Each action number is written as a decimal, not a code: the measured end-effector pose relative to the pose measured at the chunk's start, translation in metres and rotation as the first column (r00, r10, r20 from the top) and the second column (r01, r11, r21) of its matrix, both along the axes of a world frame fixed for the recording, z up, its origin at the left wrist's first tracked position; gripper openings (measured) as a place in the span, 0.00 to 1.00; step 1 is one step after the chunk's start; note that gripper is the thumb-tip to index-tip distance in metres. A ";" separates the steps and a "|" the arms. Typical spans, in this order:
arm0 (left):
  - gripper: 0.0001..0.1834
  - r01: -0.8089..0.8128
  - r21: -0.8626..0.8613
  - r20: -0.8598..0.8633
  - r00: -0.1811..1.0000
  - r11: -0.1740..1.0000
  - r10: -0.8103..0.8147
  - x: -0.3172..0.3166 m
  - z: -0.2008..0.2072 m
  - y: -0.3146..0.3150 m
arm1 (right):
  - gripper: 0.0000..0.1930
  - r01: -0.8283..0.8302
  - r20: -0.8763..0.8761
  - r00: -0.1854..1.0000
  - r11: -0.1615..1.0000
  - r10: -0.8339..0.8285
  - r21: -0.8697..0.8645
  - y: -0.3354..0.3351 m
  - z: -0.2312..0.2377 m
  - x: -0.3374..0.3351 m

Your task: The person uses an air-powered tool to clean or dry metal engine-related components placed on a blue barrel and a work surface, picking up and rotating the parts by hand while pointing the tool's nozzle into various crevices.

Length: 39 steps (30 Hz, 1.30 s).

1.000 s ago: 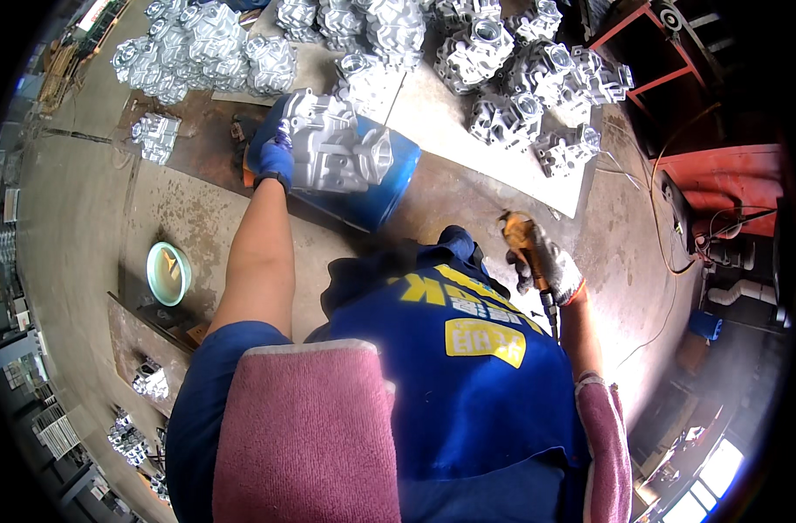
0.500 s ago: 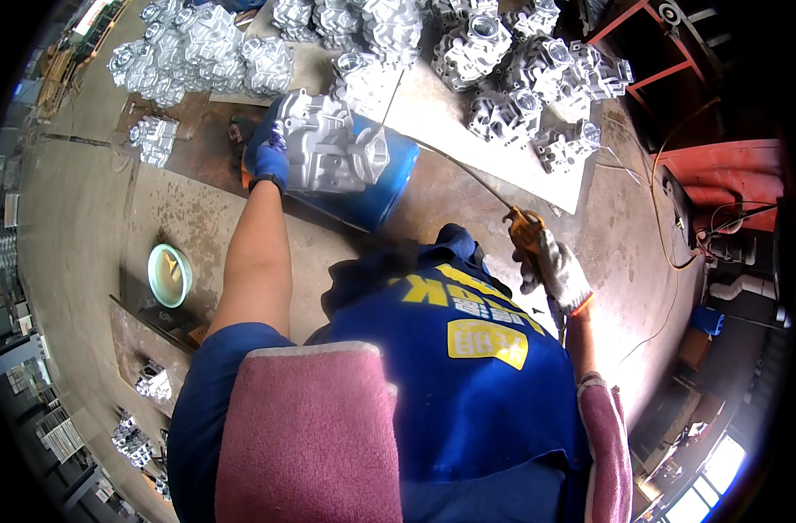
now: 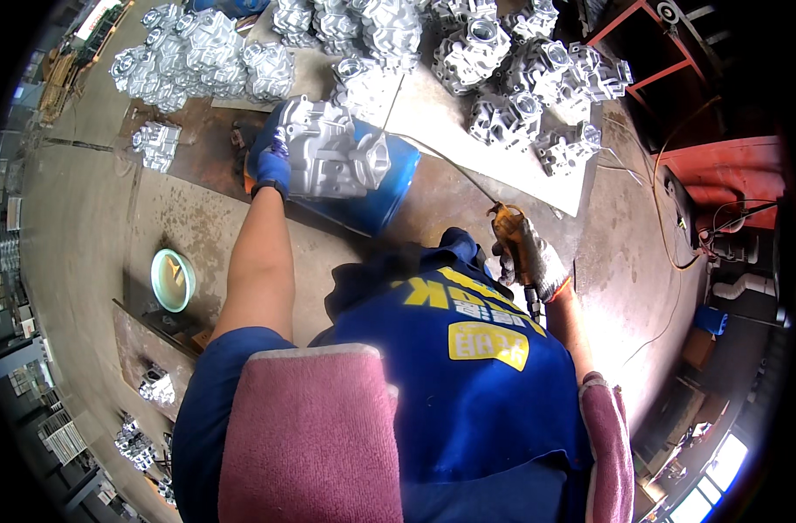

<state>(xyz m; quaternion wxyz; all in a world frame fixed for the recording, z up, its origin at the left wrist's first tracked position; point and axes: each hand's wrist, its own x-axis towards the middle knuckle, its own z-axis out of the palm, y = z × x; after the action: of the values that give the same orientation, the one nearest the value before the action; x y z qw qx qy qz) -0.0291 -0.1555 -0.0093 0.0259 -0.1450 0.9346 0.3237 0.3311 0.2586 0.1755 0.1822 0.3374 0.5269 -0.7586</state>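
My left hand (image 3: 272, 166), in a blue glove, is closed on the left side of a large grey cast-metal housing (image 3: 324, 148). The housing lies on a blue drum-like support (image 3: 387, 196). My right hand (image 3: 539, 261), in a whitish glove with an orange cuff, is wrapped round a worn orange air blow gun (image 3: 511, 234). From the gun a long thin nozzle (image 3: 457, 165) reaches up and left toward the right end of the housing. A thin upright rod (image 3: 393, 100) shows beside that end; whether it joins the nozzle I cannot tell.
Several similar castings (image 3: 210, 52) stand in groups at the far left, and more castings (image 3: 502, 118) stand on a pale sheet (image 3: 562, 187) at the far right. A single casting (image 3: 156, 145) sits left of the drum. A light-green basin (image 3: 172, 280) is on the floor. A hose (image 3: 655, 196) hangs at right.
My right hand and the blow gun have shifted left and slightly nearer to me. My left hand stays on the housing, which has barely moved.
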 end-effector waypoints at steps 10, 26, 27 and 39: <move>0.33 -0.037 0.060 -0.022 0.999 0.997 0.039 0.002 0.007 0.014 | 0.27 -0.034 -0.040 0.999 0.999 0.033 -0.006 0.002 -0.045 0.007; 0.25 0.046 0.375 -0.109 0.994 0.926 -0.006 -0.006 -0.007 -0.005 | 0.23 -0.126 0.003 0.992 0.989 0.126 -0.072 0.012 -0.034 0.028; 0.25 0.048 0.319 -0.062 0.998 0.947 -0.030 -0.007 -0.004 -0.016 | 0.25 -0.127 0.001 0.991 0.968 0.130 -0.215 0.018 -0.040 0.031; 0.25 0.128 -0.061 -0.355 0.924 0.990 -0.141 0.019 -0.017 0.030 | 0.27 0.219 -0.139 0.947 0.900 -0.289 -0.378 0.016 -0.004 0.050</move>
<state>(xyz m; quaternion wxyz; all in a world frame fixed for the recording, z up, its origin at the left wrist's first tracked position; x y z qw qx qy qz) -0.0101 -0.1255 -0.0258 -0.1255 -0.0194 0.9371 0.3252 0.3809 0.2743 0.1714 0.0880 0.2898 0.3464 -0.8878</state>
